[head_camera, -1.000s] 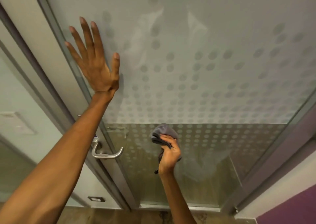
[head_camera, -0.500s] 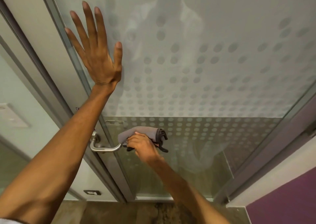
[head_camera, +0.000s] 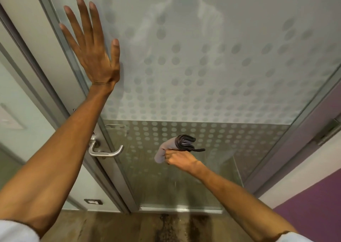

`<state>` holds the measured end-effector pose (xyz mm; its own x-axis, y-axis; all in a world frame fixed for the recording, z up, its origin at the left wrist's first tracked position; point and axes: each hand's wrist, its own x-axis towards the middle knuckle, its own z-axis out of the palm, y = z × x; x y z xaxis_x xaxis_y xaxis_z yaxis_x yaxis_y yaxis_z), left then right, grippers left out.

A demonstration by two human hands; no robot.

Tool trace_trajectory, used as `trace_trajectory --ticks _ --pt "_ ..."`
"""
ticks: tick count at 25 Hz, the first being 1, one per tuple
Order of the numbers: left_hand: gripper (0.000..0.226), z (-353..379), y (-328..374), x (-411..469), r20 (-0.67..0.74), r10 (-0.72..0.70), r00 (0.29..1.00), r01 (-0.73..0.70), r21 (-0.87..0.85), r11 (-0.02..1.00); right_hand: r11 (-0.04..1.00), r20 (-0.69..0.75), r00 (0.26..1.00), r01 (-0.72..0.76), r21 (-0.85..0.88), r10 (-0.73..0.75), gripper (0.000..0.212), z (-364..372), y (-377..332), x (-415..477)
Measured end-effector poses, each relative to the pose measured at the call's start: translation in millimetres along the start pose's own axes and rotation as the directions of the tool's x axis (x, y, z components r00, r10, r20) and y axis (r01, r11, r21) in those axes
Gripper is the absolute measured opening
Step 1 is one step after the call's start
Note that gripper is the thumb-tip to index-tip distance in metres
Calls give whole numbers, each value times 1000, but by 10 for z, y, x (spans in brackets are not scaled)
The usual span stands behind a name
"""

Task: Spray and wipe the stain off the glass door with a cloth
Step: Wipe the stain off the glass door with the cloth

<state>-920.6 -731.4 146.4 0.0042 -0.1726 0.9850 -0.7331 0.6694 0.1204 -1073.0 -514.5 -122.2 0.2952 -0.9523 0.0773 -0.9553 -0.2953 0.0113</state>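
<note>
Cloth (head_camera: 174, 148): grey, folded into a thick wad, dark layered edges fanned out to the right, 1 thin dark strip sticking out sideways. It sits against the lower, see-through band of the glass door (head_camera: 212, 71), right of the door handle (head_camera: 105, 150) and well apart from it.

Right hand (head_camera: 180, 159): just below the cloth, fingers curled shut around its lower part, knuckles toward the glass. The wad stands up above the fist; a rounded fold hangs off the left side of the hand.

Left hand (head_camera: 94, 44): high up and far from the cloth, spread flat with fingers splayed, palm against the frosted glass close to the door's left edge, fingertips reaching over the metal frame (head_camera: 60, 46). Holding nothing.

Door: upper part frosted with rows of dots, lower band clear with pale dots. Faint smears show on the glass below the right hand.

Floor (head_camera: 129, 227): brown, with dark blotches at the door's foot.
</note>
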Motion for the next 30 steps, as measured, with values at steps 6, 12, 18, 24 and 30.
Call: trace_trajectory --ticks 6,12,18,24,30 --pt "101 -94 49 -39 9 -28 1000 28 -33 999 1000 1 1000 11 -17 -11 18 -160 600 -1113" --pt "105 -128 155 -89 31 -82 996 82 -11 997 978 130 971 -205 23 200 12 -275 985 -1783" --pt "89 -92 89 -91 9 -70 998 70 -38 997 729 391 700 -677 100 597 22 -316 1076 -2146" --pt "83 -108 27 -89 83 -78 993 82 -49 995 552 175 708 -660 510 685 42 -602 795 -2116" --pt "84 -231 40 -45 175 -52 983 70 -95 993 -206 164 446 47 977 880 67 -1600 504 -1747"
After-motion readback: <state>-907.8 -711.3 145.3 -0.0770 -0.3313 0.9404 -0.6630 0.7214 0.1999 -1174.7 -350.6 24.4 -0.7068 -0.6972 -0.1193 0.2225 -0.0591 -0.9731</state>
